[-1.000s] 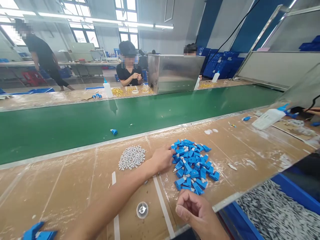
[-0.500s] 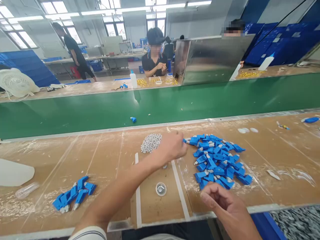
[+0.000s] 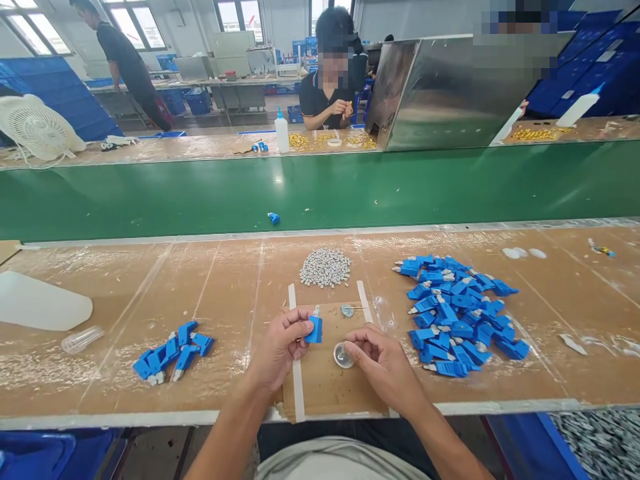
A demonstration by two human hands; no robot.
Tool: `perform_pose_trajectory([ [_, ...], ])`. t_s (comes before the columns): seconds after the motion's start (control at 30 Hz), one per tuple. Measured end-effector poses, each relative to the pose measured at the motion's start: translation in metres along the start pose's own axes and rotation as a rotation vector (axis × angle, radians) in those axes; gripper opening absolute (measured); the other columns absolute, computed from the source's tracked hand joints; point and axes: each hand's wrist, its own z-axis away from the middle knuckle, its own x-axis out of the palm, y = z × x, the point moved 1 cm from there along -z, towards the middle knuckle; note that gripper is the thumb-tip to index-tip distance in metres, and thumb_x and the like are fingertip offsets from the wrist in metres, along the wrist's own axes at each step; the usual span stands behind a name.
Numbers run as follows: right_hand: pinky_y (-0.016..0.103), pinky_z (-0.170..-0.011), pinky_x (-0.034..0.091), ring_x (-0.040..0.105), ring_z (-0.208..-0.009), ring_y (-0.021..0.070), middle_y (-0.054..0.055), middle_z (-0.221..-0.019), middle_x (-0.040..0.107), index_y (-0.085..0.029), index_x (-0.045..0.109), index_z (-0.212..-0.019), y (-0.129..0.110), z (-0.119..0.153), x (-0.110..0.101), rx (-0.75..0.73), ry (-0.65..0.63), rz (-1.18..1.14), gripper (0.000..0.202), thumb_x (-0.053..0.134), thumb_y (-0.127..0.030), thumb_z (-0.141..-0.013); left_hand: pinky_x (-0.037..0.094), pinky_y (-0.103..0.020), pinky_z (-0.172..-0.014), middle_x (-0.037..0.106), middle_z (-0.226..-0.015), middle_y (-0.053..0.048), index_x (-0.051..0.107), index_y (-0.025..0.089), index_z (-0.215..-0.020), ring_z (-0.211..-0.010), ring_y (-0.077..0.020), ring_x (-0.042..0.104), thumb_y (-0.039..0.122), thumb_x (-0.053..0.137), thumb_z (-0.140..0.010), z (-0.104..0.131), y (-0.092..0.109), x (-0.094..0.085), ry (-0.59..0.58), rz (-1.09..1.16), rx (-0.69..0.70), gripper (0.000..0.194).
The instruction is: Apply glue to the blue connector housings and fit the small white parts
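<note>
My left hand (image 3: 281, 345) pinches a blue plastic piece (image 3: 315, 331) with a pale tip pointing up, held over the cardboard between two white tape strips. My right hand (image 3: 383, 365) has thumb and fingers pressed together at the right rim of a small round clear dish (image 3: 341, 359); whatever they grip, if anything, is hidden. Just beyond lies a small bluish blob (image 3: 347, 311) with a thin stick. A heap of similar blue pieces (image 3: 457, 320) spreads to the right. Several more form a small group (image 3: 173, 350) on the left.
Small grey beads (image 3: 325, 268) are heaped behind my hands. At the left lie a white bottle (image 3: 45, 301) and a clear plastic tube (image 3: 83, 340). A green belt (image 3: 200, 193) runs across, bearing one blue piece (image 3: 273, 218). Beyond it a person (image 3: 327, 93) works with small yellow parts.
My left hand has come back from the right heap with a blue piece. My right hand has moved left to the dish. The view has tilted down.
</note>
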Motion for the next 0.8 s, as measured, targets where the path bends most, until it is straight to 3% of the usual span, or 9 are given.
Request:
perform_pose_trajectory([
  [0.2,0.032,-0.069,0.042,0.053,-0.075,0.0191,0.003,-0.086,0.054,-0.021,0.071,-0.092,-0.002,0.006,0.005,-0.131,0.016,0.137,0.019,0.056,-0.032,-0.098,0.027,-0.015,-0.044,0.054,-0.072,0.002,0.070,0.012,-0.090,-0.054,-0.0045,0.040,0.031,0.081,-0.074,0.000,-0.012,-0.006,0.026,0.101,-0.020,0.027],
  [0.37,0.033,-0.073,0.043,0.056,-0.082,0.0206,0.005,-0.090,0.054,-0.022,0.069,-0.095,-0.010,0.013,0.005,-0.231,0.000,0.194,0.021,0.049,-0.026,-0.100,0.040,-0.013,-0.053,0.061,-0.082,-0.002,0.073,0.011,-0.101,-0.063,-0.0050,0.050,0.026,0.080,-0.078,0.001,-0.021,-0.002,-0.002,0.243,-0.035,0.029],
  [0.6,0.027,-0.062,0.047,0.058,-0.068,0.0154,0.003,-0.087,0.066,-0.021,0.068,-0.093,-0.017,0.009,-0.024,-0.053,0.152,-0.158,0.018,0.060,-0.037,-0.096,0.055,-0.019,-0.064,0.067,-0.083,-0.006,0.073,0.009,-0.090,-0.072,-0.0103,0.063,0.026,0.074,-0.086,0.015,-0.028,0.013,-0.106,0.325,-0.129,0.017],
  [0.8,0.025,-0.064,0.049,0.057,-0.066,0.0121,0.002,-0.093,0.070,-0.024,0.068,-0.095,-0.048,0.018,-0.027,-0.168,0.273,-0.245,0.009,0.062,-0.031,-0.096,0.055,-0.016,-0.061,0.070,-0.085,-0.013,0.071,0.003,-0.097,-0.076,-0.0143,0.068,0.029,0.069,-0.089,0.019,-0.028,0.026,-0.219,0.308,-0.180,0.027],
])
